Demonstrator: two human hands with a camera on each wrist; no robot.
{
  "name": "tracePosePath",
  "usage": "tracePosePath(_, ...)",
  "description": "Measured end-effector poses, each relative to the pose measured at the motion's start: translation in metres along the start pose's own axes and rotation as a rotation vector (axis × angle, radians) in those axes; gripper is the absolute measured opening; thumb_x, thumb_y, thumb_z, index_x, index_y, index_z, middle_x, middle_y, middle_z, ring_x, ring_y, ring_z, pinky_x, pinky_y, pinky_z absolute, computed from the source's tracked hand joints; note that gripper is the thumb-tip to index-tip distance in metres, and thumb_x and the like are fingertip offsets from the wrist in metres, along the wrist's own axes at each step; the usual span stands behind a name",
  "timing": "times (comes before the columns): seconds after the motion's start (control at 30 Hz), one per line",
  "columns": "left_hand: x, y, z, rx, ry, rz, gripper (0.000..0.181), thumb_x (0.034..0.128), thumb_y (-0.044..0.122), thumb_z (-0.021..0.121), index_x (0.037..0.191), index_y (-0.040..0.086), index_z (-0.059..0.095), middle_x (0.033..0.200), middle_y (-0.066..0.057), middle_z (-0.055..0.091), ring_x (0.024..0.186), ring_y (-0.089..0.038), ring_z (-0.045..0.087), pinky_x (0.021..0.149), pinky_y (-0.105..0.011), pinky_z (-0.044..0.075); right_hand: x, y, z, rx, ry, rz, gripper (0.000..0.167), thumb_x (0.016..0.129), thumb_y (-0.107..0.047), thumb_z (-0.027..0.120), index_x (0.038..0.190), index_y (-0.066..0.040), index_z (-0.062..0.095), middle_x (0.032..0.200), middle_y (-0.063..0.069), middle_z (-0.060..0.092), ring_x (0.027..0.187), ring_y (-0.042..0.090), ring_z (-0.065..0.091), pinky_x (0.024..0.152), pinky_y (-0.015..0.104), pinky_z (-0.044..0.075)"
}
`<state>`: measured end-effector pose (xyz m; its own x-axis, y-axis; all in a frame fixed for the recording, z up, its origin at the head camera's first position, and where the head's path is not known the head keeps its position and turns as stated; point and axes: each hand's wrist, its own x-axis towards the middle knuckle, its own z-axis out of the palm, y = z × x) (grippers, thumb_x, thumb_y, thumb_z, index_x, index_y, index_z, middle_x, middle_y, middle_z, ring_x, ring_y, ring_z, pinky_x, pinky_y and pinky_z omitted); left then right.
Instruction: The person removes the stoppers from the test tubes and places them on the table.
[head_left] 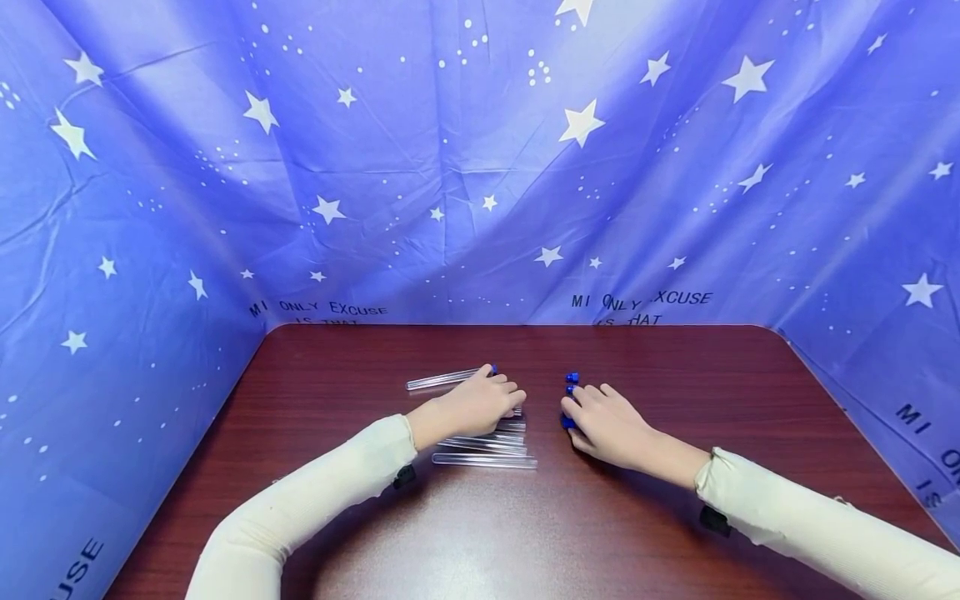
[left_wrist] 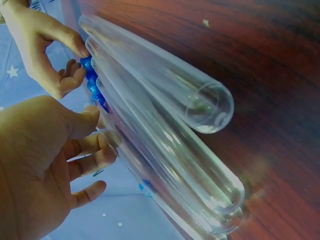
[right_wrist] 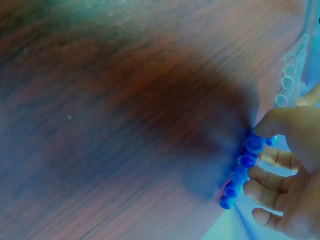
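Observation:
Several clear test tubes [head_left: 483, 460] lie side by side on the table, open ends to the right. My left hand [head_left: 483, 400] is over the far tubes; in the left wrist view its thumb and fingers [left_wrist: 105, 157] pinch one test tube near its open end. Beyond it lies a test tube [head_left: 442, 380] with a blue cap [head_left: 493, 369] at its right end. To the right, several small blue caps [right_wrist: 247, 160] form a row. My right hand [head_left: 611, 425] pinches a blue cap [right_wrist: 254, 143] at the near end of that row, partly hidden by the thumb.
The dark red wooden table [head_left: 450, 533] has a rounded far edge. Blue cloth [head_left: 442, 167] printed with white stars and lettering hangs behind it and along both sides.

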<state>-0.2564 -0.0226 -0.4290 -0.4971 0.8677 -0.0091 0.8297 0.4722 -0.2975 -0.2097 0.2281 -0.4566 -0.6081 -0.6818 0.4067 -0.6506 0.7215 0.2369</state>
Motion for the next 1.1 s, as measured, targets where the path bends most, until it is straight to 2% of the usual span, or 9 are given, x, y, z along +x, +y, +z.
tracePosePath(0.17, 0.001, -0.001, 0.001, -0.019, -0.021, -0.009, 0.024, 0.103, 0.029, 0.056, 0.123, 0.018, 0.063, 0.116, 0.004, 0.071, 0.112, -0.017, 0.065, 0.103, -0.044, 0.047, 0.002, 0.0, -0.002, -0.016, 0.011, -0.003, 0.028, 0.073, -0.019, 0.079, 0.084, -0.01, 0.055, 0.079, 0.004, 0.054, 0.069, 0.025, 0.053, 0.062, 0.035, 0.037)
tracePosePath(0.37, 0.002, 0.0, 0.003, -0.038, -0.035, -0.014, 0.022, 0.1034, 0.032, 0.055, 0.119, 0.019, 0.064, 0.115, 0.004, 0.071, 0.114, -0.018, 0.065, 0.108, -0.047, 0.045, 0.003, 0.001, 0.0, -0.024, -0.011, 0.004, 0.028, 0.074, -0.02, 0.079, 0.085, -0.01, 0.056, 0.08, 0.005, 0.055, 0.071, 0.025, 0.055, 0.064, 0.035, 0.038)
tracePosePath(0.57, 0.001, 0.001, 0.005, -0.035, -0.027, -0.008, 0.02, 0.1036, 0.032, 0.056, 0.117, 0.019, 0.065, 0.113, 0.004, 0.071, 0.113, -0.018, 0.065, 0.111, -0.048, 0.045, 0.003, 0.001, 0.004, -0.028, -0.025, 0.01, 0.029, 0.075, -0.021, 0.08, 0.086, -0.01, 0.056, 0.083, 0.006, 0.056, 0.074, 0.025, 0.056, 0.067, 0.036, 0.039)
tracePosePath(0.73, 0.0, 0.002, 0.006, -0.023, -0.011, -0.003, 0.019, 0.1024, 0.033, 0.058, 0.114, 0.019, 0.065, 0.111, 0.004, 0.071, 0.11, -0.018, 0.065, 0.109, -0.047, 0.046, 0.003, 0.002, 0.005, -0.045, -0.006, 0.0, 0.03, 0.075, -0.021, 0.08, 0.087, -0.009, 0.056, 0.084, 0.006, 0.056, 0.074, 0.026, 0.057, 0.068, 0.037, 0.04)
tracePosePath(1.1, -0.002, 0.003, 0.012, -0.039, -0.018, -0.005, 0.02, 0.1037, 0.031, 0.055, 0.117, 0.02, 0.065, 0.113, 0.003, 0.07, 0.113, -0.02, 0.064, 0.112, -0.049, 0.044, 0.002, 0.005, 0.011, -0.08, 0.034, -0.025, 0.033, 0.073, -0.022, 0.082, 0.088, -0.008, 0.056, 0.082, 0.007, 0.056, 0.073, 0.027, 0.057, 0.067, 0.036, 0.039)
